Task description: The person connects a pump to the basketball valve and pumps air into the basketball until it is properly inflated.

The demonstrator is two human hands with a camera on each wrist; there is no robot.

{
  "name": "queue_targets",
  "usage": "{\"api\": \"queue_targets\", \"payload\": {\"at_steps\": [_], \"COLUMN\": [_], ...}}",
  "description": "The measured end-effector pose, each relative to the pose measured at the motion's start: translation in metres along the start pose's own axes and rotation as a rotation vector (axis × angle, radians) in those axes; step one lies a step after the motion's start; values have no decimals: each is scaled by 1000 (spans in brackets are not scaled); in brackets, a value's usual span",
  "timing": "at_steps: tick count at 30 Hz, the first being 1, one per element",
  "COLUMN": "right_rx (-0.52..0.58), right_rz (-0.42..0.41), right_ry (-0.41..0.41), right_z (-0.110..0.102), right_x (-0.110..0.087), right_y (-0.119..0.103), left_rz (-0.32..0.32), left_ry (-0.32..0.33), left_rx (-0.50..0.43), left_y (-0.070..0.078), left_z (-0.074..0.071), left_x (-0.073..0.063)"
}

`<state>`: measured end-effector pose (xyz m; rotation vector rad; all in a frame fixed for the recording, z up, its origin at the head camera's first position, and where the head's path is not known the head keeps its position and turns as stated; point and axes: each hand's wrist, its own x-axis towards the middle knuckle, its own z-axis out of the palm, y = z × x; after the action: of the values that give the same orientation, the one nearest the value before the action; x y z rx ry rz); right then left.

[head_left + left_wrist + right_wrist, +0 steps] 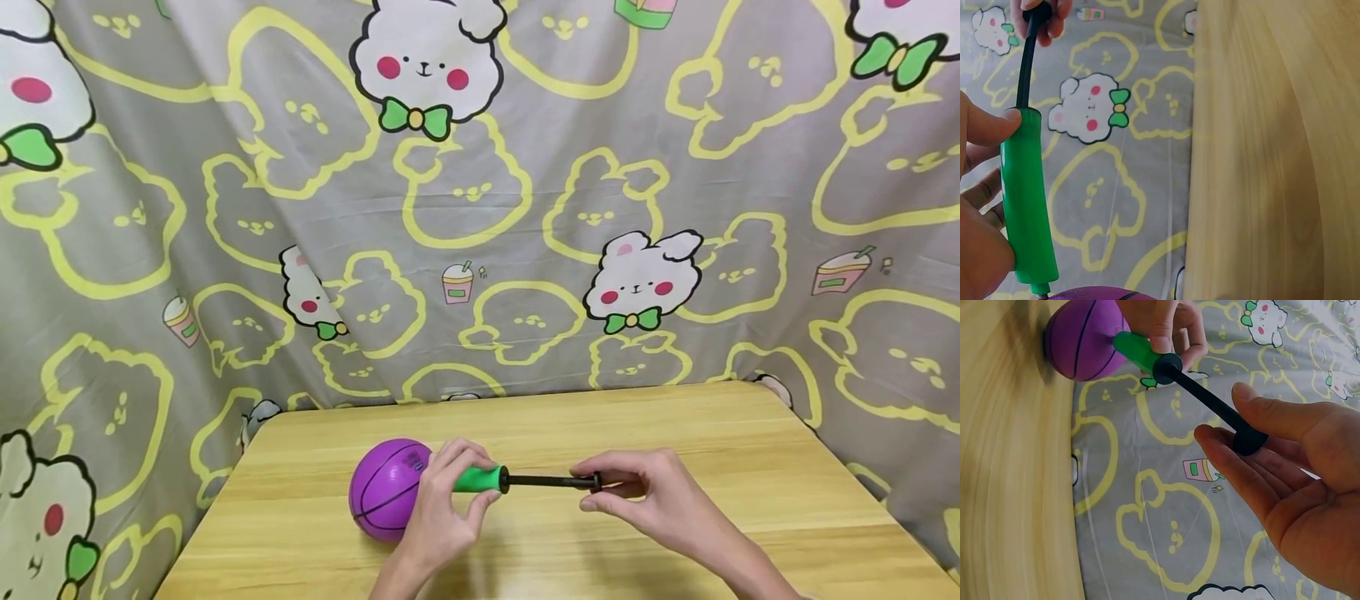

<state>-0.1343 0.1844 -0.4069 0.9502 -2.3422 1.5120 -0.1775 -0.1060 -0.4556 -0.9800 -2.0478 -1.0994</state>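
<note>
A purple ball (381,492) with black seam lines sits on the left part of the table. The green ball pump (480,479) lies nearly level, pointing at the ball. My left hand (441,512) grips its green barrel, with the thumb near the black collar. In the right wrist view the barrel's nozzle end meets the purple ball (1079,340). The black plunger rod (1204,397) is drawn well out of the barrel. My right hand (660,492) holds the round black handle (1249,441) at the rod's end between thumb and fingers.
Under the hands is a light wooden table (600,417). A grey curtain (525,208) with yellow outlines and white cartoon animals hangs behind it and along both sides, close to the table's edges.
</note>
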Motion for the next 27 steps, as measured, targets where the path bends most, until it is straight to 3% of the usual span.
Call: {"api": "queue_targets", "payload": {"at_steps": [27], "right_rx": [22], "right_rz": [-76], "right_ry": [30], "right_z": [39], "right_x": [1], "right_y": [18], "left_rz": [-24], "left_ry": [-55], "left_rx": [-29], "left_y": [10], "left_z": [17], "left_x": [-7]}}
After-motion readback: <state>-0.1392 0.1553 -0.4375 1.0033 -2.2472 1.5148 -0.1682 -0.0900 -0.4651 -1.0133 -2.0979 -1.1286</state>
